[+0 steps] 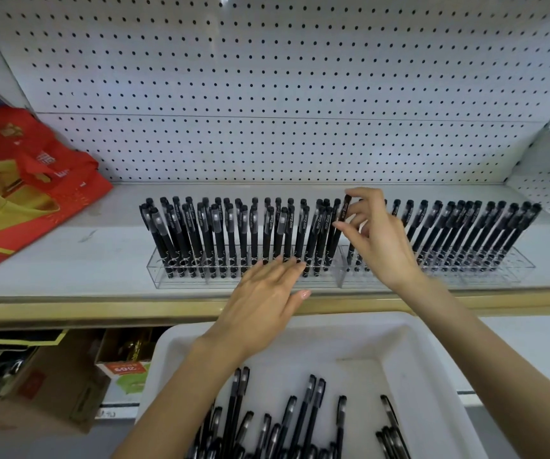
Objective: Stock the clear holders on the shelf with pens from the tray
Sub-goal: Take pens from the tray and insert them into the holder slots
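One black pen (346, 208), pinched between thumb and fingertips of right hand (379, 240); upright, cap end uppermost, over the junction of the two clear holders. Lower end hidden among the standing pens, so cannot tell whether seated in a hole.

Left hand (267, 293) palm down, fingers straight and close together, tips touching the front of the left holder (181, 279) at the pens' bases; thumb out to the side over the shelf's gold front edge. Holds nothing.

Left holder filled with standing black pens, leaning slightly. Right holder (498, 273) likewise filled; its left end partly hidden behind the right hand.

Both holders end to end on the white shelf (68, 260), near its front. White tray (432, 376) below the shelf edge, loose black pens (300, 412) lying in its near part.

Pegboard (267, 94) behind. Red bag (35, 180) on the shelf, well left of the holders. Cardboard box (51, 385) beneath, at left.
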The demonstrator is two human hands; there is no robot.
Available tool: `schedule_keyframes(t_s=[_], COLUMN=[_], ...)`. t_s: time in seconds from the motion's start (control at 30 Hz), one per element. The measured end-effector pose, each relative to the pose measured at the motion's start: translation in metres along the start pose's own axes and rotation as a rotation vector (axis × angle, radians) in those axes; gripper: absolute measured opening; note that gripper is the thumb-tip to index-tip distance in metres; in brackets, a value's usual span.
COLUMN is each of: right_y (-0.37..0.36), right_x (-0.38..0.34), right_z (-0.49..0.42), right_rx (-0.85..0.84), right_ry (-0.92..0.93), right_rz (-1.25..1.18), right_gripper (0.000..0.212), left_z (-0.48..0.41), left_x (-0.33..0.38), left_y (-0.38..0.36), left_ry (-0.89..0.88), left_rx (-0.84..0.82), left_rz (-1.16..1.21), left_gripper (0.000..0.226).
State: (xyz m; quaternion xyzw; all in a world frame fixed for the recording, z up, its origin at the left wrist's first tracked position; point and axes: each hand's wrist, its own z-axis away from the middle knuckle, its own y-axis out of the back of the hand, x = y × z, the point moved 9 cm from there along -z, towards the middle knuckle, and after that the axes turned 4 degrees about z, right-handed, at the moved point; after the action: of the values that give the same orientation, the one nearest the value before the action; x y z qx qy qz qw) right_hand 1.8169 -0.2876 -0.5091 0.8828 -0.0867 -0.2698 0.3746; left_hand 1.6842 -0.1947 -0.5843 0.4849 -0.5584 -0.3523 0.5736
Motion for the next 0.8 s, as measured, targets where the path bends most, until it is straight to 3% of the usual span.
schedule_keyframes(t_s=[0.37, 0.63, 0.8], right_y=[-0.003, 0.011, 0.014], right_x=[0.0, -0.006, -0.024], right_z=[0.002, 0.012, 0.053], right_rx=[-0.011, -0.068, -0.129], right_ry=[0.054, 0.03, 0.038], right_rz=[0.214, 0.198, 0.156], right_gripper=[0.046, 0.057, 0.05], left_z=[0.001, 0.01, 0.037], left_x=[0.0, -0.003, 0.012], left_y=[0.001, -0.008, 0.0], left_ry=[0.011, -0.013, -0.024], left_rx=[-0.007, -0.012, 0.052], left_rz=[0.022, 0.011, 0.101], left_gripper=[0.053, 0.061, 0.058])
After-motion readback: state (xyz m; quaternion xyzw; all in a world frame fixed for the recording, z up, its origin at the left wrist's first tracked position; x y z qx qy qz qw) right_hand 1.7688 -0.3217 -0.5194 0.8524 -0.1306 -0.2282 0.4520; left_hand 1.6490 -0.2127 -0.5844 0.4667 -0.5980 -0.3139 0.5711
